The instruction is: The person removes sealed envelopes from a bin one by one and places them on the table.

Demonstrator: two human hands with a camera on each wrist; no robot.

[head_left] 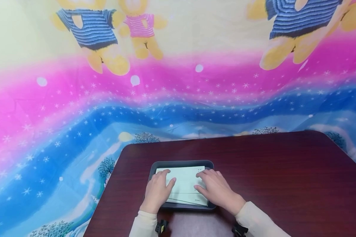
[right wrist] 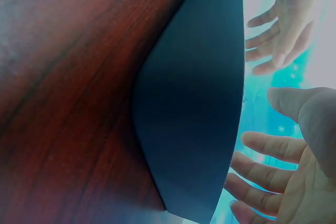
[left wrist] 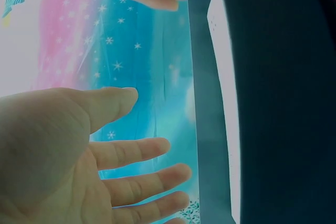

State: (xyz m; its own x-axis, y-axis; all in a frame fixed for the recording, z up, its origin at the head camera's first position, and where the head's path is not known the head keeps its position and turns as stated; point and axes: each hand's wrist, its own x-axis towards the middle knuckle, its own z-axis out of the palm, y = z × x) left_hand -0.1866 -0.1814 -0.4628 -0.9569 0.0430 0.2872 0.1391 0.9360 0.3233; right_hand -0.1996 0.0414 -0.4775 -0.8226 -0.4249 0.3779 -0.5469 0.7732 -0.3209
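Observation:
A stack of pale green envelopes [head_left: 184,181], slightly fanned at the near side, lies in a shallow dark grey tray [head_left: 182,162]. Over the tray's left side is my left hand [head_left: 158,190], its fingers extended and apart; the left wrist view shows nothing in the palm [left wrist: 63,150]. My right hand [head_left: 218,190] is over the right side with fingers spread and bent only a little. In the right wrist view that hand [right wrist: 304,166] also holds nothing. Whether any fingertip touches the envelopes or the rim cannot be told. The tray's outer wall [right wrist: 191,108] fills much of that view.
The tray stands near the front of a dark red-brown wooden table [head_left: 279,174], whose surface stretches away to the right. Behind the table hangs a colourful cloth [head_left: 178,85] printed with bears and snowflakes. Each forearm has a long cream sleeve [head_left: 259,220] and a black wrist strap.

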